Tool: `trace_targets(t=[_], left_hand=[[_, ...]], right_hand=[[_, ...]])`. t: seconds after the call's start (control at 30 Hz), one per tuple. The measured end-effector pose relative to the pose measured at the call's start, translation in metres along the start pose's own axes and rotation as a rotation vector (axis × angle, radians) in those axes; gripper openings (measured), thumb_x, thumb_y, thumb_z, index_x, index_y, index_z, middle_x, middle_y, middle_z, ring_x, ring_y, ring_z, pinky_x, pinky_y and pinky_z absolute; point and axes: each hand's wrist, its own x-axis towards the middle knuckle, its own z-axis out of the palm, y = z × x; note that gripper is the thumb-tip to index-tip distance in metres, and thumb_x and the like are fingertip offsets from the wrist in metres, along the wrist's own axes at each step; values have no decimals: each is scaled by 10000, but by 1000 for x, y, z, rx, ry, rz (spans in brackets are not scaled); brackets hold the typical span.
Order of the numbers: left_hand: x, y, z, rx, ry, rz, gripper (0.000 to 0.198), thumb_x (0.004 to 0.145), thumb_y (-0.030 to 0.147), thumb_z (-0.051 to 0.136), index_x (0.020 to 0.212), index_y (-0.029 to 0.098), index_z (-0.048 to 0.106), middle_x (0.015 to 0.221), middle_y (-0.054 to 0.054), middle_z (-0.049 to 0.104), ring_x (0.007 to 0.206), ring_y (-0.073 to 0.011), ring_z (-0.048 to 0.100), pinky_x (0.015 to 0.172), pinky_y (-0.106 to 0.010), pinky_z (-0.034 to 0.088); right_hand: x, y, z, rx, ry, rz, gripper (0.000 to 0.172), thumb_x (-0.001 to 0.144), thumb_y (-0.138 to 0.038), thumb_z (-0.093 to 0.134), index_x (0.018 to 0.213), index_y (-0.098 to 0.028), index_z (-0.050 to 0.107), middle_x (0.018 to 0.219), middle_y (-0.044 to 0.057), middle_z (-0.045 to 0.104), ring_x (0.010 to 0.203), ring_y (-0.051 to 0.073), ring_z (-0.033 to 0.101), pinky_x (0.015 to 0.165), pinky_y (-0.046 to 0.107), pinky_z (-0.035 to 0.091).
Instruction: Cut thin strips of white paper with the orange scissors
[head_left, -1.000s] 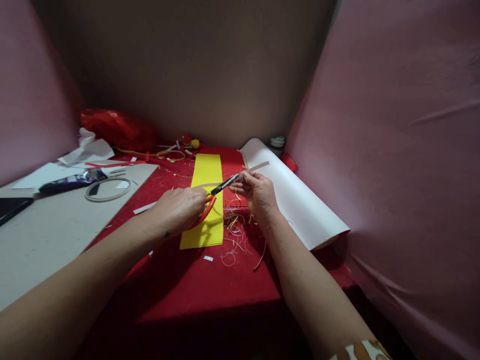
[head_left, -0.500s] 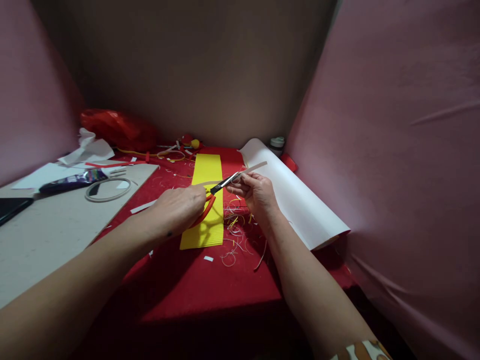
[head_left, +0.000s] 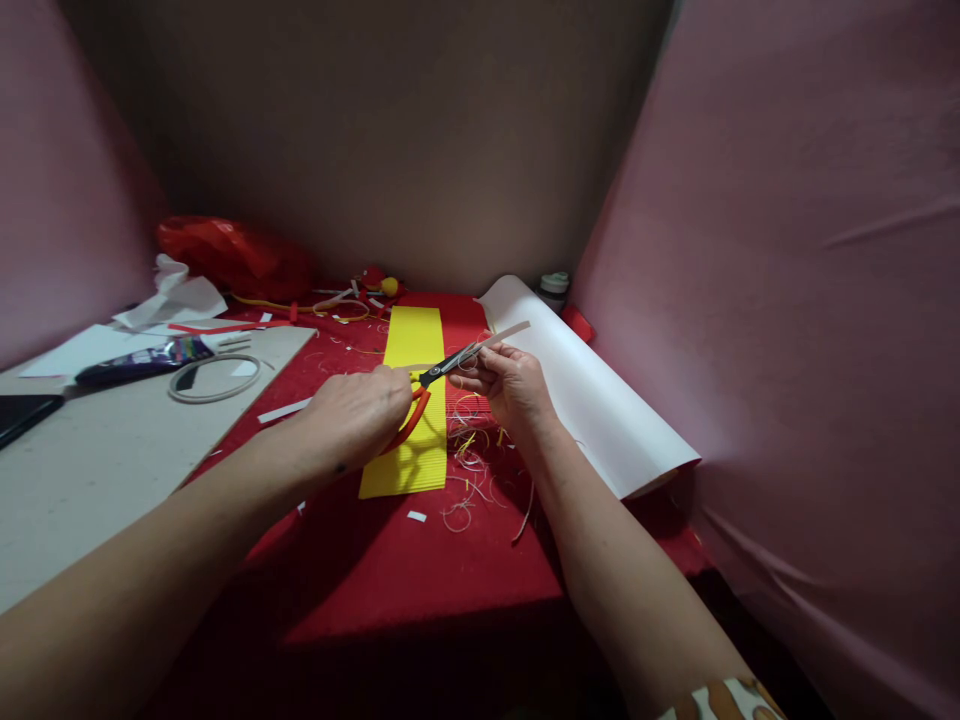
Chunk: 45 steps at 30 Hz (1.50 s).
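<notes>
My left hand is closed round the orange handles of a pair of scissors, whose dark blades point right and up. My right hand pinches a narrow white paper strip that runs up to the right; the blades meet the strip at my fingertips. Both hands hover over a yellow corrugated sheet lying lengthwise on the red tabletop. Thin curled paper trimmings lie under my right hand.
A large white rolled sheet lies right of my hands. On the left sits a grey board with a purple tube and a ring of tape. A red plastic bag and scraps crowd the back. Pink cloth walls close in.
The scissors and the strip have shifted slightly left and down, and the blades have closed further along the strip. My hands stay in nearly the same place.
</notes>
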Motion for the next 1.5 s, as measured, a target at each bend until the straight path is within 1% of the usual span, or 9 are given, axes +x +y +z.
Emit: trace_targets(t=[0.23, 0.4, 0.67, 0.77, 0.9, 1.03, 1.2, 1.37, 1.5], left_hand=[[4, 0, 5, -34, 38, -14, 400, 901, 336, 282, 1057, 123, 582, 887, -199, 660, 726, -306, 633, 548, -368, 406], [4, -3, 9, 7, 63, 6, 359, 880, 283, 298, 1062, 136, 569, 853, -181, 664, 712, -304, 634, 519, -353, 384], [1, -1, 2, 37, 53, 32, 343, 887, 260, 294, 1055, 124, 561, 854, -176, 671, 714, -299, 636, 493, -340, 328], [2, 0, 3, -1, 31, 29, 361, 894, 290, 279, 1040, 139, 573, 873, -177, 672, 719, -286, 633, 505, -337, 351], [5, 1, 3, 11, 9, 31, 299, 831, 231, 378, 1029, 138, 582, 881, -171, 668, 716, -280, 630, 519, -336, 380], [6, 4, -1, 17, -3, 19, 314, 834, 225, 363, 1034, 130, 585, 931, -179, 668, 748, -289, 637, 521, -338, 388], [10, 0, 4, 11, 41, 28, 321, 847, 282, 365, 1032, 159, 597, 909, -172, 673, 737, -286, 635, 543, -345, 396], [13, -3, 8, 18, 53, 60, 312, 818, 229, 366, 1018, 167, 597, 817, -154, 666, 702, -284, 623, 536, -354, 390], [14, 1, 4, 10, 29, 51, 302, 829, 248, 356, 1000, 155, 587, 880, -161, 667, 713, -279, 631, 519, -337, 389]], right_hand=[[-2, 0, 1, 8, -19, -3, 55, 753, -149, 575, 700, -148, 561, 671, 47, 689, 632, 164, 684, 693, 347, 584], [-2, 0, 2, -5, -6, -11, 76, 758, -133, 561, 686, -161, 556, 673, 44, 690, 648, 164, 688, 699, 339, 584], [1, 3, 0, 28, -10, -22, 113, 763, -141, 578, 670, -176, 524, 666, 41, 694, 635, 175, 697, 642, 324, 593], [1, 4, 1, 17, -7, -12, 112, 775, -138, 563, 676, -176, 524, 653, 39, 694, 613, 164, 692, 650, 323, 596], [0, 4, 5, 31, 7, 17, 99, 764, -118, 564, 684, -163, 526, 618, 37, 688, 568, 156, 681, 605, 300, 595], [-1, 2, 7, 47, 15, 14, 100, 758, -113, 585, 688, -152, 525, 601, 41, 688, 568, 168, 688, 595, 299, 596], [0, 2, 7, 53, 21, -3, 133, 781, -93, 542, 673, -163, 510, 598, 40, 688, 577, 172, 694, 636, 331, 599], [0, 4, 5, 50, 32, 6, 114, 780, -102, 542, 691, -168, 512, 595, 36, 692, 565, 162, 688, 628, 310, 597], [2, 8, 3, 64, -14, -3, 94, 760, -115, 562, 702, -169, 511, 616, 36, 708, 602, 172, 699, 633, 315, 599]])
